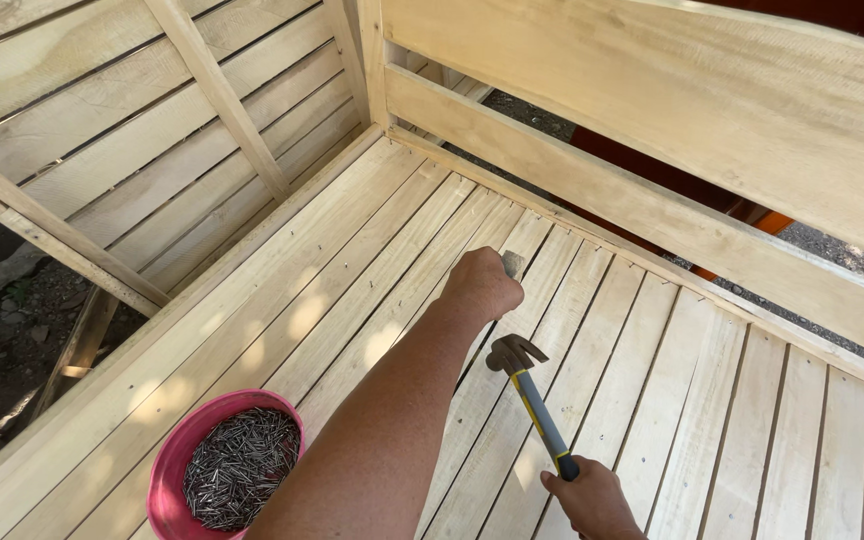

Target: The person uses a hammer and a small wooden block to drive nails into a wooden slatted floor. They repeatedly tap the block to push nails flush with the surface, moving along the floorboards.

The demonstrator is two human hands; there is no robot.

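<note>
My left hand [480, 283] reaches out over the pale plank floor [652, 400] of a wooden crate, its fingers closed on a small grey metal piece [513, 263] pressed against the boards. My right hand [592, 500] grips the yellow and grey handle of a claw hammer [527, 385]. The hammer's dark head [512, 353] hovers just below my left hand, a little above the planks. Whether the metal piece is a nail set or another small tool I cannot tell.
A pink bowl [167, 470] full of several loose nails [242, 465] stands on the boards at the lower left. Slatted side walls [152, 130] rise at the left and a plank wall [702, 110] at the back. Bare ground [2, 340] shows beyond the left edge.
</note>
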